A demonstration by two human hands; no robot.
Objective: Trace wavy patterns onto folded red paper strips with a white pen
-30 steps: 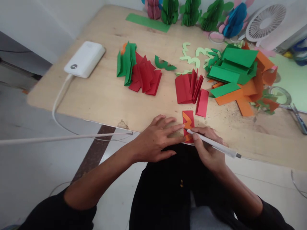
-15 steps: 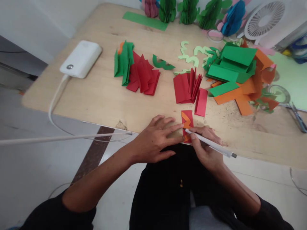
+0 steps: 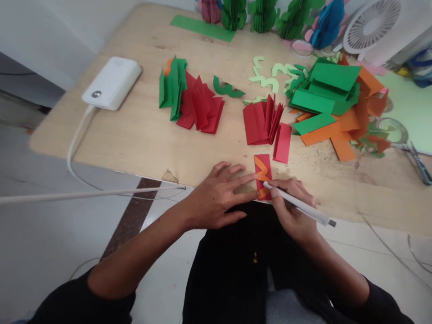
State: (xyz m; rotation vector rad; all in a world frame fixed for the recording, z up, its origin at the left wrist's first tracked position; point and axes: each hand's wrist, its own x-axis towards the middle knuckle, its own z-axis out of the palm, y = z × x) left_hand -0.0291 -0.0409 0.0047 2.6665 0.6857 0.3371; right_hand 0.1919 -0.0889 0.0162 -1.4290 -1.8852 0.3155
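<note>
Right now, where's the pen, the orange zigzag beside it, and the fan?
Pen (image 3: 299, 203): head view, middle of its white barrel.
Orange zigzag (image 3: 263, 170): head view, its upper bend.
Fan (image 3: 371, 27): head view, middle of its round front.

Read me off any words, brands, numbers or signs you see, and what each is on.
No text can be read.
White box: a round dark mark near one end, too small to make out.
White pen in the right hand: no lettering distinguishable.

Left hand (image 3: 220, 198) spread palm-down; right hand (image 3: 294, 219) curled in pinch grip.
</note>
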